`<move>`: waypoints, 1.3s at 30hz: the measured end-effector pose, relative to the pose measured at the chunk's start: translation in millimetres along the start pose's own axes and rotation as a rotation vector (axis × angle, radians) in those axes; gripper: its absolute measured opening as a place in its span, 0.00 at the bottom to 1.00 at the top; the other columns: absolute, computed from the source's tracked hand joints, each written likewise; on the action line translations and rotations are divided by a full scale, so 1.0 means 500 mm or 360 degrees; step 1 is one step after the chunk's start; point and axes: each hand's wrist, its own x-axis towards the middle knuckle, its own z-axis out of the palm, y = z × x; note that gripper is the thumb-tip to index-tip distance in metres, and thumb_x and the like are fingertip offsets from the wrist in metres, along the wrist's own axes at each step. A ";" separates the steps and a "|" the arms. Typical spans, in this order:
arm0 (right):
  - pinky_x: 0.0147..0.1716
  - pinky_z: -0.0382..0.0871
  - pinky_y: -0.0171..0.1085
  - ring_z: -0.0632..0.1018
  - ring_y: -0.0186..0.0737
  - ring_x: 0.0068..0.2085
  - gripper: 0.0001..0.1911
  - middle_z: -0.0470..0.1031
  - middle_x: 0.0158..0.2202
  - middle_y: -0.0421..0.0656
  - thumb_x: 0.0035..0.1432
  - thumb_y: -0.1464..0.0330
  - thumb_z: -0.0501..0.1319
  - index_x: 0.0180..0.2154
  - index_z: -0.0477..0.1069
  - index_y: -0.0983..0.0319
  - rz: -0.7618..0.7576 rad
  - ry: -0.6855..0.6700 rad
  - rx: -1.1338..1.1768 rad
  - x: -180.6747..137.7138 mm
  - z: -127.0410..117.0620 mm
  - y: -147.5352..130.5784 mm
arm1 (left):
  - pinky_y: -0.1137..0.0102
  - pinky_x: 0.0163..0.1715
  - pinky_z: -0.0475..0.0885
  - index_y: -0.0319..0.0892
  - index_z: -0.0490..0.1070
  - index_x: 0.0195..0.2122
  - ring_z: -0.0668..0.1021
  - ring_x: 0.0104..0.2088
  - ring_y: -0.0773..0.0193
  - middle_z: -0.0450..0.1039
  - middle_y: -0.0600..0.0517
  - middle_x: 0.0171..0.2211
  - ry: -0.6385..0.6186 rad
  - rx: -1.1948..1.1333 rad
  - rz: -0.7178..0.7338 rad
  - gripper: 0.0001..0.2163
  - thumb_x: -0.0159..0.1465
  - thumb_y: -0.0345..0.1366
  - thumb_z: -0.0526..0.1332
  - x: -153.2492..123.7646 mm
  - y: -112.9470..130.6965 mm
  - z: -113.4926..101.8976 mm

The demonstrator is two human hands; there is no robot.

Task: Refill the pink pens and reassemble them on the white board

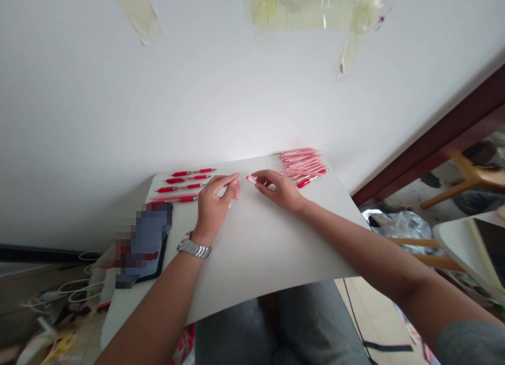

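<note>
Above the middle of the white table, my left hand, with a silver watch on its wrist, is closed in a pinch around a small pinkish-red piece. Only part of that piece shows, so its kind is unclear. Facing it, my right hand holds a thin white piece with a red end between thumb and fingers; it looks like part of a pen. A gap separates the two hands. Left of my left hand lie several red pens in a row. Beyond my right hand rests a pile of thin pink sticks, like pen refills.
A red pen lies at the pile's near edge. A dark phone-like device, partly blurred out, sits at the table's left edge. The wall stands right behind the table. A wooden chair is at the right.
</note>
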 end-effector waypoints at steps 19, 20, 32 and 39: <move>0.49 0.82 0.46 0.85 0.41 0.42 0.14 0.83 0.41 0.43 0.68 0.54 0.64 0.44 0.71 0.57 0.0220 0.0075 0.0252 0.002 0.002 0.025 | 0.61 0.46 0.76 0.43 0.81 0.46 0.81 0.42 0.56 0.83 0.45 0.45 0.0050 0.0333 -0.0019 0.12 0.73 0.40 0.58 0.007 -0.035 -0.014; 0.49 0.82 0.46 0.85 0.41 0.42 0.14 0.83 0.42 0.43 0.68 0.53 0.64 0.44 0.71 0.57 0.0214 0.0091 0.0256 0.002 0.002 0.024 | 0.62 0.45 0.76 0.43 0.80 0.46 0.81 0.42 0.56 0.83 0.45 0.44 0.0040 0.0335 -0.0025 0.12 0.73 0.40 0.58 0.007 -0.035 -0.014; 0.47 0.82 0.45 0.85 0.42 0.43 0.19 0.82 0.42 0.46 0.67 0.49 0.64 0.45 0.69 0.57 0.0146 0.0294 0.0345 0.006 -0.008 0.000 | 0.61 0.43 0.75 0.45 0.79 0.44 0.80 0.38 0.54 0.81 0.45 0.43 -0.0070 0.0471 -0.0027 0.09 0.71 0.37 0.59 0.001 -0.052 -0.012; 0.44 0.81 0.43 0.84 0.41 0.41 0.10 0.82 0.41 0.42 0.66 0.59 0.65 0.43 0.69 0.57 0.0190 0.0160 0.0144 0.004 -0.001 0.027 | 0.61 0.43 0.74 0.45 0.77 0.45 0.79 0.40 0.53 0.79 0.46 0.41 -0.0145 0.0475 -0.0063 0.07 0.68 0.34 0.61 0.000 -0.050 -0.013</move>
